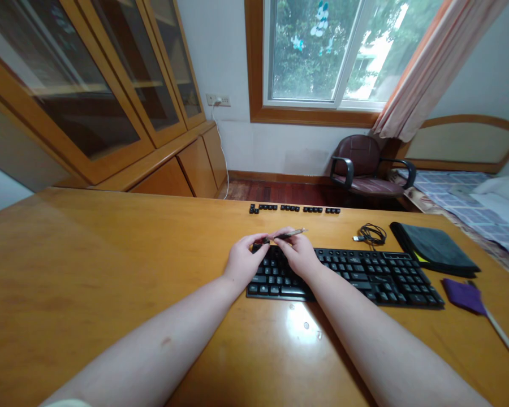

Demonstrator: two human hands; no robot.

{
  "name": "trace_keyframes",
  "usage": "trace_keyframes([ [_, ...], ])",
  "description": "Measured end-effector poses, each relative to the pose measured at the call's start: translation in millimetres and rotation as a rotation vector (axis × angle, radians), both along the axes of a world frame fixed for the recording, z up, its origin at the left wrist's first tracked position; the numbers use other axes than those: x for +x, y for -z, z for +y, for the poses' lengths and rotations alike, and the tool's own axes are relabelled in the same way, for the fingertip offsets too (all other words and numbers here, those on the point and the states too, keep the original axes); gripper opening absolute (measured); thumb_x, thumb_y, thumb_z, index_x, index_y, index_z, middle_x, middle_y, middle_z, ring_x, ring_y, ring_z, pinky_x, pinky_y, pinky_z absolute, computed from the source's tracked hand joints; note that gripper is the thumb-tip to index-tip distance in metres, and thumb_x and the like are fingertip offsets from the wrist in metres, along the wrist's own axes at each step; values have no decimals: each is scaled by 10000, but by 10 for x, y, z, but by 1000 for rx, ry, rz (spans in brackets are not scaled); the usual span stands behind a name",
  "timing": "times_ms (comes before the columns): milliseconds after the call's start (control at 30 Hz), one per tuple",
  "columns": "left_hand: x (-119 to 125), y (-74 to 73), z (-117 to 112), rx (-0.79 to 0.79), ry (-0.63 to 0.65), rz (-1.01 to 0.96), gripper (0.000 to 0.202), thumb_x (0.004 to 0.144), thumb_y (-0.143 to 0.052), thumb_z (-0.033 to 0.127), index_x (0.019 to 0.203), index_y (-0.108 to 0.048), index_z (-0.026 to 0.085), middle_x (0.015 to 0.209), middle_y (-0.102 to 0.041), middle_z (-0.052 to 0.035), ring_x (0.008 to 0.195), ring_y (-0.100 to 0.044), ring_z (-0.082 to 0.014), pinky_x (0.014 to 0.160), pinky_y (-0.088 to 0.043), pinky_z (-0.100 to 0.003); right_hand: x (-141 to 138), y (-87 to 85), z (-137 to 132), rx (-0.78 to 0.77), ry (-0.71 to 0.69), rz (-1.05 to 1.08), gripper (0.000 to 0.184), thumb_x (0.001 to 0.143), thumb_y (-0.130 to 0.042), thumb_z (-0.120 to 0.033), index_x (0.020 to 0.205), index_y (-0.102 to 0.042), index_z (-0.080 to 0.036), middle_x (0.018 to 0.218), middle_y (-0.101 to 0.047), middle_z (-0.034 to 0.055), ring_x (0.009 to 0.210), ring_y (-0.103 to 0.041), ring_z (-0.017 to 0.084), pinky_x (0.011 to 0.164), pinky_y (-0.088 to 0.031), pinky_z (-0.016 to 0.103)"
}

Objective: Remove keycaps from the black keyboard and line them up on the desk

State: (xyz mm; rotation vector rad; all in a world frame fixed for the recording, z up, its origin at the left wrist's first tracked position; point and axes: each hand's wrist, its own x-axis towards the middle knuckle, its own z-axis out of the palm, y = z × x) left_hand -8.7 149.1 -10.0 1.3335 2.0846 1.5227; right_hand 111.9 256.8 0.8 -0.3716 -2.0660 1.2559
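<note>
A black keyboard (356, 277) lies across the wooden desk, with its top row showing bare key mounts. Over its upper left corner, my left hand (244, 263) is closed in a pinch. Between its thumb and fingers shows a small black piece (266, 241), which looks like a keycap; my fingers partly hide it. My right hand (299, 254) grips a thin pen-like tool (296, 233), its outer end pointing right; the end near my left fingertips is covered. Both hands nearly meet. Beyond them, black keycaps (290, 208) stand in short groups along the desk's far edge.
A coiled black USB cable (372, 234) lies behind the keyboard. To the right are a folded dark cloth (435, 249) and a purple-headed tool (464, 295) with a white handle. A glass-door cabinet (152, 138) stands left, an armchair (358, 164) past the desk.
</note>
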Motion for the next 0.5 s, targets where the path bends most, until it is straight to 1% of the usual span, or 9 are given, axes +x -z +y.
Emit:
trace_keyframes([
  [67, -13, 11, 2, 2, -8, 8, 269, 768, -603, 299, 1004, -673, 190, 987, -694, -58, 935, -635, -203, 897, -483, -374, 14, -11, -13, 43, -25, 8, 132, 844, -523, -267, 898, -618, -194, 927, -667, 58, 918, -616, 183, 864, -465, 356],
  [133, -22, 17, 1, 9, -4, 13, 274, 769, -604, 299, 1011, -673, 191, 1002, -691, -60, 955, -630, -204, 910, -477, -375, 29, -17, -21, 37, -65, 22, 129, 852, -517, -268, 914, -608, -201, 939, -669, 54, 934, -616, 178, 868, -465, 358],
  [400, -17, 33, -5, 31, 14, 25, 288, 770, -608, 302, 1030, -672, 194, 1045, -680, -65, 988, -621, -208, 935, -467, -387, -2, 39, 15, -165, -149, 39, 141, 841, -533, -312, 883, -593, -192, 905, -676, 53, 923, -622, 181, 874, -469, 385],
  [500, -4, 34, -5, 43, 42, 16, 290, 778, -596, 286, 1044, -666, 198, 1055, -675, -62, 988, -621, -204, 931, -471, -381, -15, 41, 18, -167, -162, 44, 149, 829, -545, -311, 873, -611, -184, 931, -656, 64, 928, -610, 187, 857, -477, 375],
])
